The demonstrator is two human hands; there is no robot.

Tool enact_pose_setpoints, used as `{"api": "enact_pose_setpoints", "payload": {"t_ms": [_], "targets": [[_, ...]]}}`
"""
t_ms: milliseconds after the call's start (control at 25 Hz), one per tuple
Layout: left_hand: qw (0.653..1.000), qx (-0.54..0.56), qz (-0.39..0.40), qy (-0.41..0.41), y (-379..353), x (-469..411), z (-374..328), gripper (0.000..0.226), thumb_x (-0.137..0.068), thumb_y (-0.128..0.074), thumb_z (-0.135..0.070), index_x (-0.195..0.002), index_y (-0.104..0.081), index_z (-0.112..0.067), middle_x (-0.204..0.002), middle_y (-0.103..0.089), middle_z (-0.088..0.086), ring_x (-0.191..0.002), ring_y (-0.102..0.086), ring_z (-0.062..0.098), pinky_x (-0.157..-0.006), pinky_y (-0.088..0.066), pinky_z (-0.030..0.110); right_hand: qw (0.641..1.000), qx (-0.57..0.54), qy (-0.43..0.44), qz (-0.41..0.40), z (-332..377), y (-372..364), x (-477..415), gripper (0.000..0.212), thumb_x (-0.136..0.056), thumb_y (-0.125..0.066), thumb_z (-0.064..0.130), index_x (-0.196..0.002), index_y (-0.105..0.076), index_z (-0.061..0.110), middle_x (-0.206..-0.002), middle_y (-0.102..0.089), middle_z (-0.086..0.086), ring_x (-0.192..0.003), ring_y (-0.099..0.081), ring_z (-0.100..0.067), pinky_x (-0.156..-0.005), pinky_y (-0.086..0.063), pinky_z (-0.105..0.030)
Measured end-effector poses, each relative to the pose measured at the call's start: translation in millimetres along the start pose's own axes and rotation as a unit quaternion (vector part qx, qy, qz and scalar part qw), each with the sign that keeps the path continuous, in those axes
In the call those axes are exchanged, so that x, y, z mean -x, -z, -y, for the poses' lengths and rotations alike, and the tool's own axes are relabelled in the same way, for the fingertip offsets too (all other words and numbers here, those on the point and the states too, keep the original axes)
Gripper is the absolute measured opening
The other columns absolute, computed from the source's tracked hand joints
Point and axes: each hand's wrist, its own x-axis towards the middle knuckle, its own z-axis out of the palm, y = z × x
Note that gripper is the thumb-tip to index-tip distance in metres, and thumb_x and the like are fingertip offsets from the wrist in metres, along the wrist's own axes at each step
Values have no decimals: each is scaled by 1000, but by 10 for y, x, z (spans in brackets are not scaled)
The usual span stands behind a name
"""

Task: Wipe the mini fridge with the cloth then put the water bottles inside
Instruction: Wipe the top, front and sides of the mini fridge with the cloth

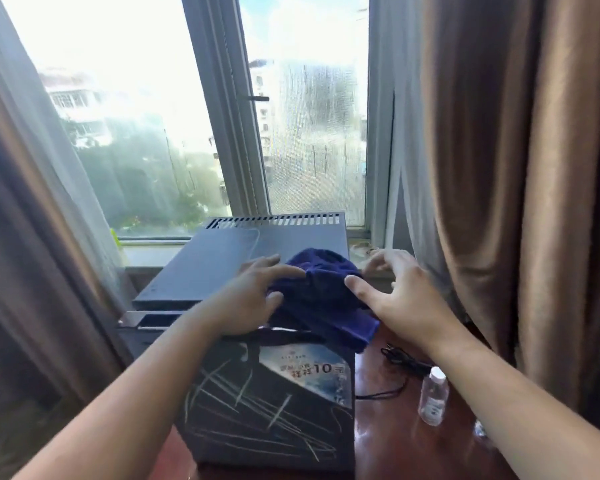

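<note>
Currently wiping step: navy cloth (321, 292) bunched on mini fridge (222, 268) top, near right; left hand (253, 299) grip grasping it, right hand (400, 303) released alongside; water bottle (433, 396) on surface, right; next, broad strokes across the lid

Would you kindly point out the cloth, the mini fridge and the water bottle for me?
cloth (321, 292): head view, on the middle of the bunched blue fabric.
mini fridge (201, 271): head view, on the bare left part of its dark top.
water bottle (433, 398): head view, on the clear body below the cap.
</note>
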Motion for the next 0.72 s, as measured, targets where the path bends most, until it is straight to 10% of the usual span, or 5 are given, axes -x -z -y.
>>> {"api": "enact_pose_setpoints", "payload": {"t_ms": [120,240,720], "targets": [[995,-27,32,-93,-13,24,148,61,-92,-66,-56,-148,-43,-48,-171,-13,-13,-158,-6,10,-128,-18,40,982,95,-19,163,83,-217,-238,83,-77,-76,59,-147,-31,55,-166,-22,-2,-155,-22,-22,-121,-29,-36],[977,-95,33,-189,-72,-56,202,73,-94,-65,-54,-155,-30,-38,-169,-20,-14,-156,-13,6,-128,-21,33,894,276,24,353,145,-456,-418,108,-83,-68,59,-157,11,49,-172,14,2,-159,11,-20,-130,-5,-41],[983,26,37,-181,14,-1666,986,56,-82,-62,-5,-131,-63,-32,-126,-73,1,-111,-67,25,-97,-51,36,934,242,-55,255,-372,-1177,-1670,86,-97,-61,44,-164,-9,26,-171,-6,6,-159,1,-14,-129,0,-33]]}}
